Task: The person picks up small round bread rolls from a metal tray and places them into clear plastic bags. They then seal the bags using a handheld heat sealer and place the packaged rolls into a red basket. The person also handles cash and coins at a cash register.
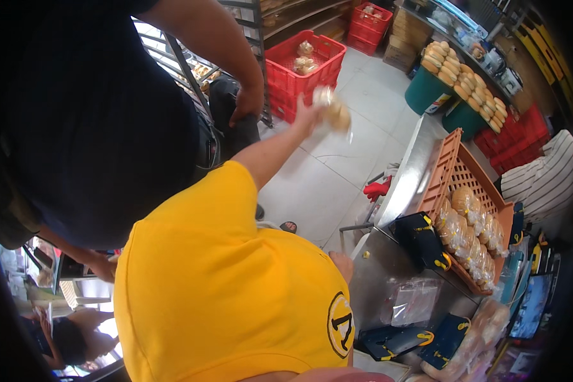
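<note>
In the head view, take the red crate (285, 79) as your landmark. Your left hand (307, 116) is by far the nearer one: its arm is stretched out to just below the crate in the frame. Its fingers are closed round a clear bag of bread rolls (336, 113), blurred, so you cannot tell exactly how they grip. The bag lies on the side of that hand away from your body, below and to the right of the crate's rim; its long axis slants from near the crate down to the right. How far it stands from the crate in depth is unclear. Inside the crate are more bagged rolls (304, 65). Your right hand (343, 265) is well apart from the crate, far below it, beside the metal table (379, 258); your shirt partly hides it, so you cannot tell whether its fingers are spread or closed.
</note>
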`<state>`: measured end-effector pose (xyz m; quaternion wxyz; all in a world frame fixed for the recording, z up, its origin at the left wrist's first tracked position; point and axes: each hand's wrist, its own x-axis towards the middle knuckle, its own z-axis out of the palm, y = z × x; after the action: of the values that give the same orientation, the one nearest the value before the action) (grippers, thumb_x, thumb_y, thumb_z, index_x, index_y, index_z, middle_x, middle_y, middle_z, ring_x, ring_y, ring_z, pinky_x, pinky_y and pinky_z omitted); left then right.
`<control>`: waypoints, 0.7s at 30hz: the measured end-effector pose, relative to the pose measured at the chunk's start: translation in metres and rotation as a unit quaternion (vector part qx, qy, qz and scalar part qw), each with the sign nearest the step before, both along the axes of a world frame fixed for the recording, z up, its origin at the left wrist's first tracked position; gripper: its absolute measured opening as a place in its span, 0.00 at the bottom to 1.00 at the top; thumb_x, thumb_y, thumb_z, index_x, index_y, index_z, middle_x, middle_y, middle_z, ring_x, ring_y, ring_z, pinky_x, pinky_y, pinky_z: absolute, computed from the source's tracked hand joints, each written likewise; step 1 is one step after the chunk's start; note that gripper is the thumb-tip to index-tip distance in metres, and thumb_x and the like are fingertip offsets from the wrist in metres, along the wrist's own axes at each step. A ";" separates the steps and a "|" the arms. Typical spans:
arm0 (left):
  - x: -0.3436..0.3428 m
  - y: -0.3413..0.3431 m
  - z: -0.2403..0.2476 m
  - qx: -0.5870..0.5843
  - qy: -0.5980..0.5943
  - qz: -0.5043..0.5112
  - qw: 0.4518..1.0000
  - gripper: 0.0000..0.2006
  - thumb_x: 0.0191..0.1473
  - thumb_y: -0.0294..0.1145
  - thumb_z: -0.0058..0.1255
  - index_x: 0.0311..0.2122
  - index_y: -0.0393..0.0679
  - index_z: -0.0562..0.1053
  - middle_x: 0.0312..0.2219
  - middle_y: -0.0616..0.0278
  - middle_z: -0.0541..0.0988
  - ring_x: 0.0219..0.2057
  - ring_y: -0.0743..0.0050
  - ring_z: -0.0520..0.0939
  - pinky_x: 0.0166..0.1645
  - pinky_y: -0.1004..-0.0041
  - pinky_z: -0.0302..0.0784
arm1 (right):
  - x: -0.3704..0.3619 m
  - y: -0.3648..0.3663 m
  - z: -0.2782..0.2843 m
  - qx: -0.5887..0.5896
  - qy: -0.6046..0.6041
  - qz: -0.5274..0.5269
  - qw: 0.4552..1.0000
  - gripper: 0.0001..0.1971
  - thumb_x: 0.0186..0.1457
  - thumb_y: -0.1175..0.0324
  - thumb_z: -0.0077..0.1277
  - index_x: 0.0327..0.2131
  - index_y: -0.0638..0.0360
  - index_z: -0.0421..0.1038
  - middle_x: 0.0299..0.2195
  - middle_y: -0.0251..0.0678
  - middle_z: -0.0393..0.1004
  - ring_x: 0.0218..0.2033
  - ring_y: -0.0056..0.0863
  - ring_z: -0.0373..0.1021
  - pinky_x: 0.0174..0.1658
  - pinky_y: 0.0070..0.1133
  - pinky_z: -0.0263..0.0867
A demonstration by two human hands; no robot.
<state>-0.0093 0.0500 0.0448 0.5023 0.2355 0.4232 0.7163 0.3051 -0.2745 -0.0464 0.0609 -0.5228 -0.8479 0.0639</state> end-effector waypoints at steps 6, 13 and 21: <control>-0.025 0.016 0.052 0.021 0.082 -0.061 0.995 0.38 0.46 0.27 0.59 0.61 0.47 0.53 0.44 0.56 0.71 0.30 0.72 0.77 0.29 0.72 0.75 | -0.012 0.000 -0.002 -0.063 -0.020 0.029 0.997 0.11 0.52 0.59 0.47 0.28 0.55 0.73 0.25 0.35 0.75 0.28 0.37 0.73 0.31 0.31 0.66; 0.004 -0.117 -0.078 -0.360 0.125 -0.186 0.906 0.13 0.52 0.39 0.55 0.27 0.38 0.74 0.13 0.66 0.71 0.12 0.70 0.73 0.22 0.71 0.75 | -0.011 0.003 -0.025 -0.102 -0.030 0.029 0.994 0.09 0.52 0.61 0.48 0.29 0.55 0.73 0.25 0.36 0.74 0.30 0.34 0.73 0.32 0.28 0.66; -0.020 -0.133 0.047 -0.172 0.209 -0.176 0.946 0.31 0.48 0.31 0.57 0.58 0.51 0.61 0.48 0.49 0.68 0.38 0.66 0.76 0.32 0.65 0.81 | -0.012 0.041 -0.068 -0.130 0.296 -0.130 0.938 0.07 0.52 0.64 0.50 0.30 0.55 0.73 0.25 0.37 0.73 0.33 0.32 0.73 0.34 0.25 0.66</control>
<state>-0.0293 -0.0827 0.0917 0.5535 0.3613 0.5871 0.4673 0.2930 -0.2333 -0.1140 0.2478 -0.5891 -0.7008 0.3169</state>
